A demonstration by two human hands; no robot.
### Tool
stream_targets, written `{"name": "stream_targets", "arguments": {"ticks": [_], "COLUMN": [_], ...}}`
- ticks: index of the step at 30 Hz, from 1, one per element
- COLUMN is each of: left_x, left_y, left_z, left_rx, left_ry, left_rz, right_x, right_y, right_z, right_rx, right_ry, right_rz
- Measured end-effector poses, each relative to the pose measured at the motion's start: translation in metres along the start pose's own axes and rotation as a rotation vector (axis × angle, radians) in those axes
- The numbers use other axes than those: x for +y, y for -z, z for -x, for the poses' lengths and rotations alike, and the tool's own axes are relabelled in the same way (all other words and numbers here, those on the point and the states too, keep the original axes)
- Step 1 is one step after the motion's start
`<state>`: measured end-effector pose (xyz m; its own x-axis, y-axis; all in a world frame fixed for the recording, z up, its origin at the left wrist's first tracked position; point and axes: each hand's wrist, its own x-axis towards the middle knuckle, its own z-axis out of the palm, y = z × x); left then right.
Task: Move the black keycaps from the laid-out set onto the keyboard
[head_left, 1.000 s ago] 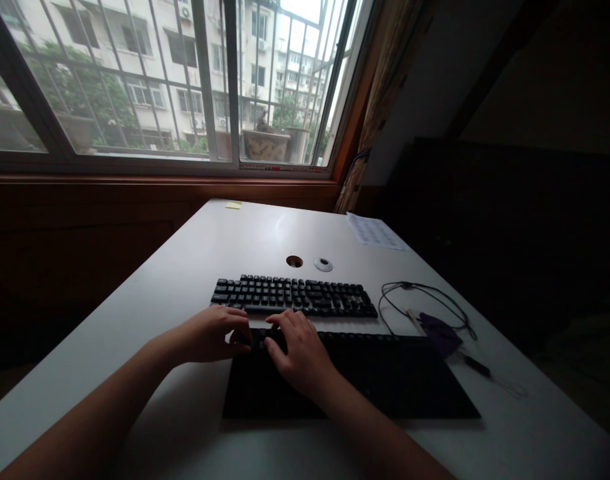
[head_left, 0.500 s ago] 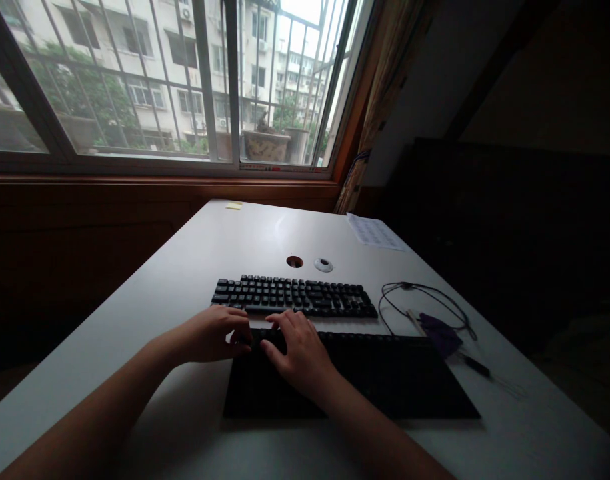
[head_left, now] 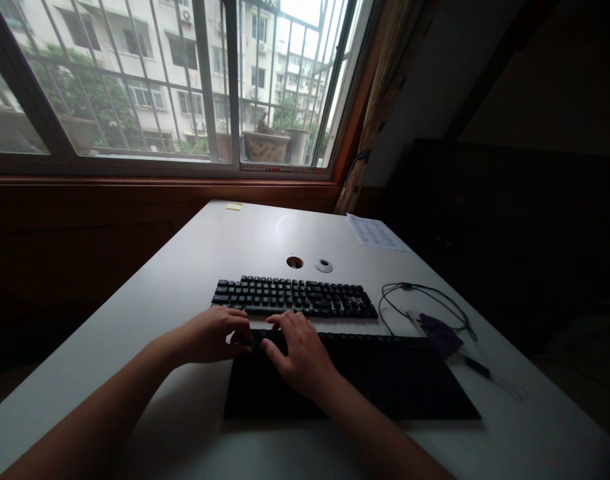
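A wide black keyboard base (head_left: 395, 380) lies on the white table before me, with a row of dark keys along its far edge. My left hand (head_left: 219, 333) is at its far left corner, thumb and fingers curled together in a pinch; anything between the fingertips is too dark and small to name. Just right of it, my right hand (head_left: 299, 350) rests over the same edge, with thumb and forefinger apart and nothing visible held. Beyond both hands, several black keycaps (head_left: 285, 293) stand in keyboard-like rows, close to my fingertips.
To the right lie a looped black cable (head_left: 435, 292), a purple cloth (head_left: 441, 335) and a black-handled wire tool (head_left: 477, 365). Farther back are a round table hole (head_left: 295, 263), its grey cover (head_left: 323, 265), printed paper (head_left: 375, 232) and a yellow note (head_left: 233, 207).
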<state>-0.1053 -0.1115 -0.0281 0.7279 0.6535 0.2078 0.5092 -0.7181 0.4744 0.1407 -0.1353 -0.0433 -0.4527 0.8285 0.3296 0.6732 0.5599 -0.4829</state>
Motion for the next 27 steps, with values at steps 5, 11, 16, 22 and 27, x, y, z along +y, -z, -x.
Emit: {"name": "stream_targets", "arguments": {"ticks": [5,11,16,22,27], "left_x": [-0.0007,-0.0002,-0.0008,0.0004,0.0019], "left_y": [-0.0006,-0.0002,-0.0003,0.0005,0.0016], "left_z": [-0.0001,0.0004,0.0004,0.0001,-0.0002], "left_rx": [0.008,-0.001,0.006,-0.004,-0.015], "left_ry": [-0.011,0.004,-0.016,0.001,0.006], "left_rz": [0.015,0.005,0.019,0.006,-0.011], "right_x": [-0.0008,-0.0002,-0.0006,-0.0009,-0.0023], "right_y": [0.001,0.0,0.0,0.0007,0.0017], "right_z": [-0.0002,0.0001,0.0001,0.0003,0.0], "right_rx": [-0.007,-0.011,0.0,-0.004,-0.003], "right_ry": [-0.003,-0.005,-0.01,-0.003,-0.003], "right_rz": [0.007,0.014,0.01,0.007,0.01]}}
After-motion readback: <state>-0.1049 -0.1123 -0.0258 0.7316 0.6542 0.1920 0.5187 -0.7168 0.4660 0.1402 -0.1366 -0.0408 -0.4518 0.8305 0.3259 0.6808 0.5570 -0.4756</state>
